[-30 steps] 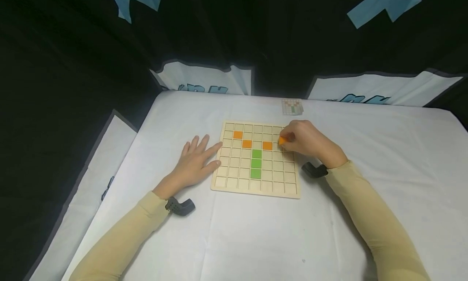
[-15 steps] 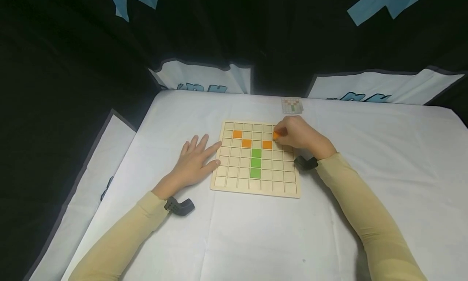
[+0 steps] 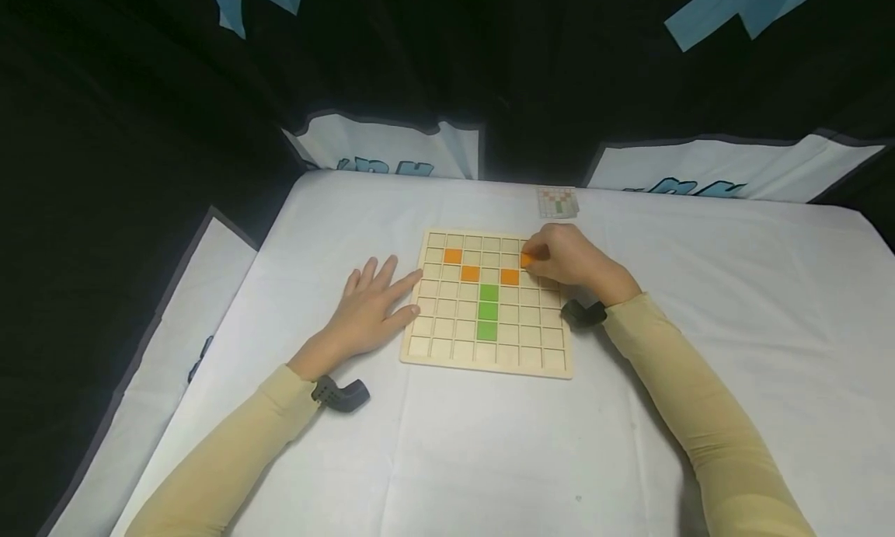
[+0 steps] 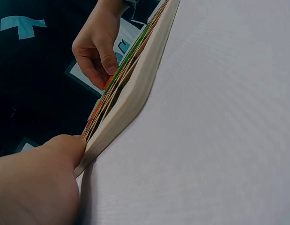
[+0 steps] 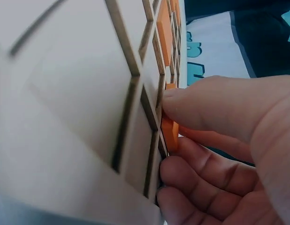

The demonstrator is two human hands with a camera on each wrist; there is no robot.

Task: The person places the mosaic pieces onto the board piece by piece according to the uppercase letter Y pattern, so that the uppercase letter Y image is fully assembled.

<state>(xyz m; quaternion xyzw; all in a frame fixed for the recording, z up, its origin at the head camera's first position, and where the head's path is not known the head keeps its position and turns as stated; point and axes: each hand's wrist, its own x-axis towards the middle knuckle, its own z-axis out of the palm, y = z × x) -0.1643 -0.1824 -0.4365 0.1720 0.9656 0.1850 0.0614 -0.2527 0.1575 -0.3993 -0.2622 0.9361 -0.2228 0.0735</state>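
Observation:
A square wooden grid board (image 3: 447, 351) lies on the white table. Three orange tiles sit in its cells, among them the upper left orange tile (image 3: 453, 256), and three green tiles (image 3: 488, 312) form a column down the middle. My right hand (image 3: 575, 263) pinches another orange tile (image 5: 170, 132) between thumb and fingers, at a cell near the board's upper right. In the right wrist view that tile is right at the cell's raised edges. My left hand (image 3: 365, 310) lies flat with fingers spread, its fingertips and thumb at the board's left edge.
Behind the board, near the table's far edge, lies a small card (image 3: 558, 203) printed with a coloured grid pattern. A white cloth (image 3: 475, 459) covers the table. Black curtains (image 3: 531, 71) hang behind and to the left.
My right hand has moved left and slightly away from me with the orange tile, over to a cell at the upper right. In the last half second it barely moves. My left hand stays put.

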